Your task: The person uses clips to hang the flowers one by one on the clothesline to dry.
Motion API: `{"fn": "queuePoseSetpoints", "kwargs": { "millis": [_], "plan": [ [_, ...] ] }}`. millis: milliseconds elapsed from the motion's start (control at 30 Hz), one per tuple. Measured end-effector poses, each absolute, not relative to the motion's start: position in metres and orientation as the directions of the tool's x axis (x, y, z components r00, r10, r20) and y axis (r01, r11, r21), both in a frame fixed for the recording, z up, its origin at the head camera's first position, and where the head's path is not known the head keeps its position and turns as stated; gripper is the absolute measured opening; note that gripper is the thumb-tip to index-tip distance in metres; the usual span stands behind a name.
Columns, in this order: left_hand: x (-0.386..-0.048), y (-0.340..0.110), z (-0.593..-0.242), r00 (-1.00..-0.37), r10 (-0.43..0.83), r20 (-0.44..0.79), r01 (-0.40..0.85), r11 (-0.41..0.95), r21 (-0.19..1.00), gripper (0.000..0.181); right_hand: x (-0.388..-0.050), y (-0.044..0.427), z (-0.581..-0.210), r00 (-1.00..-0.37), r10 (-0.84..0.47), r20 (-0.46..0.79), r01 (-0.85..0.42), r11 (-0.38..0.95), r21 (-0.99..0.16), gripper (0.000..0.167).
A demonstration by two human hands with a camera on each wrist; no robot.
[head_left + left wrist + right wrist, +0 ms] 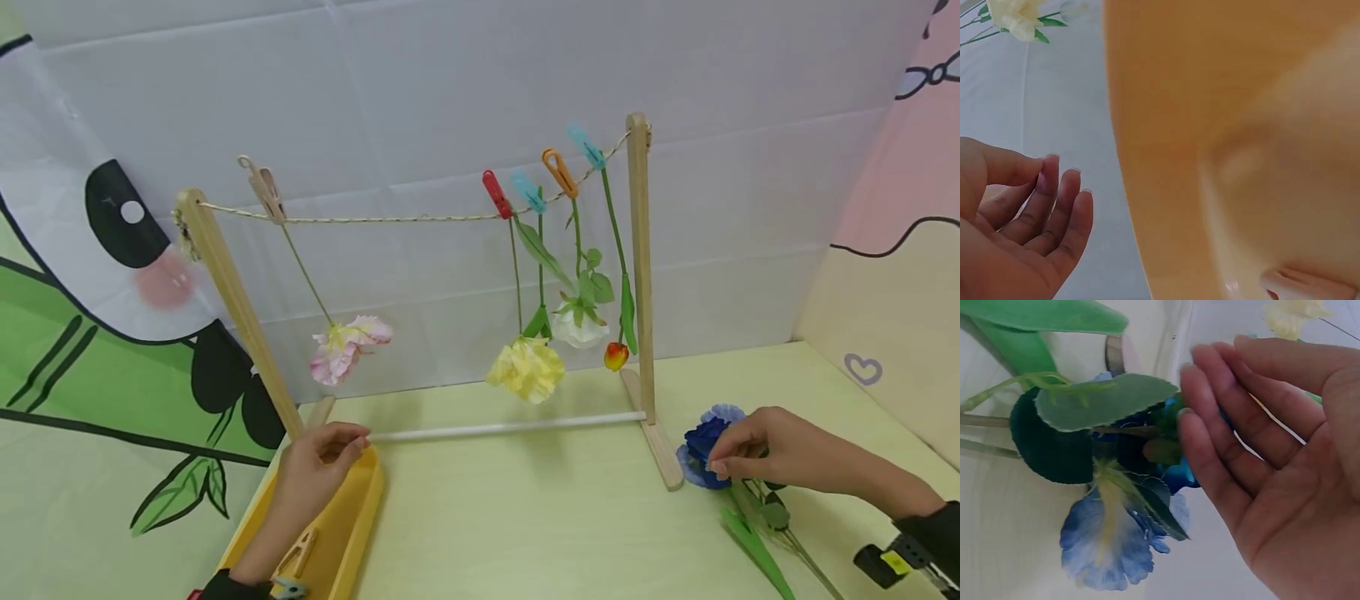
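Note:
My left hand [313,462] hovers over the yellow tray [369,500], thumb against the index finger. Nothing shows between them in the left wrist view. Below it a light-coloured clothespin [300,552] lies in the tray. My right hand [776,450] is beside a dark blue flower [703,442] on the table at the right. Its fingers bend loosely, and the right wrist view shows nothing in its grasp. Whether the fingertips touch the petals I cannot tell. A pale blue flower [1109,540] and green leaves [1107,400] lie with it, stems toward the table's front.
A cord [405,219] spans two wooden posts [641,267]. A beige clothespin [264,192] holds a pink flower [345,346] upside down. Toward the right, several pegs hold a yellow flower [527,369], a white rose [579,325] and an orange-red tulip [617,357]. A white rod [510,427] joins the stand's feet.

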State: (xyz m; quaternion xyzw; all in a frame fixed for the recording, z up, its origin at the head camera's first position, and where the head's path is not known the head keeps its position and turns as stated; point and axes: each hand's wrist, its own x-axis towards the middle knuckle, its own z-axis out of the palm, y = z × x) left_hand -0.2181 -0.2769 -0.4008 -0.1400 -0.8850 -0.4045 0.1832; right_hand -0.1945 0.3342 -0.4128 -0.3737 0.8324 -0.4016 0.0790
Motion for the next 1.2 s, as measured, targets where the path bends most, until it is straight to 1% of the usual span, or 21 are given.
{"fn": "queuePoseSetpoints", "kwargs": {
  "millis": [133,267,400,533,633,733,867,1000,1100,1200],
  "plan": [
    [-0.216,-0.283,-0.405,-0.903,0.109,0.416,0.378,0.664,0.646,0.007,-0.198,0.334,-0.422,-0.709,-0.683,0.172,-0.567,0.409,-0.715,0.017],
    [-0.217,-0.289,-0.412,-0.912,0.120,0.393,0.366,0.671,0.645,0.006,-0.204,0.335,-0.430,-0.722,-0.658,0.211,-0.602,0.448,-0.661,0.016],
    [-0.219,-0.296,-0.416,-0.911,0.134,0.389,0.370,0.683,0.630,0.007,-0.215,0.335,-0.431,-0.750,-0.611,0.253,-0.620,0.516,-0.591,0.015],
    [-0.223,-0.301,-0.416,-0.907,0.172,0.385,0.384,0.713,0.586,0.008,-0.225,0.336,-0.428,-0.771,-0.571,0.280,-0.621,0.580,-0.527,0.015],
    [-0.226,-0.306,-0.414,-0.910,0.198,0.365,0.381,0.747,0.544,0.008,-0.228,0.339,-0.427,-0.779,-0.558,0.285,-0.618,0.606,-0.501,0.016],
    [-0.230,-0.313,-0.414,-0.931,0.197,0.308,0.339,0.783,0.522,0.007,-0.226,0.343,-0.428,-0.759,-0.572,0.310,-0.647,0.612,-0.454,0.020],
    [-0.234,-0.323,-0.416,-0.952,0.208,0.223,0.294,0.818,0.495,0.009,-0.216,0.349,-0.434,-0.704,-0.620,0.347,-0.709,0.583,-0.396,0.032],
    [-0.239,-0.331,-0.419,-0.956,0.252,0.149,0.292,0.831,0.472,0.021,-0.203,0.355,-0.442,-0.667,-0.654,0.358,-0.744,0.560,-0.363,0.044],
    [-0.241,-0.337,-0.420,-0.960,0.265,0.087,0.274,0.844,0.461,0.030,-0.195,0.358,-0.446,-0.656,-0.668,0.351,-0.755,0.571,-0.323,0.051],
    [-0.240,-0.342,-0.420,-0.968,0.252,0.019,0.232,0.858,0.458,0.033,-0.192,0.358,-0.447,-0.651,-0.682,0.333,-0.759,0.596,-0.260,0.055]
  ]
}}
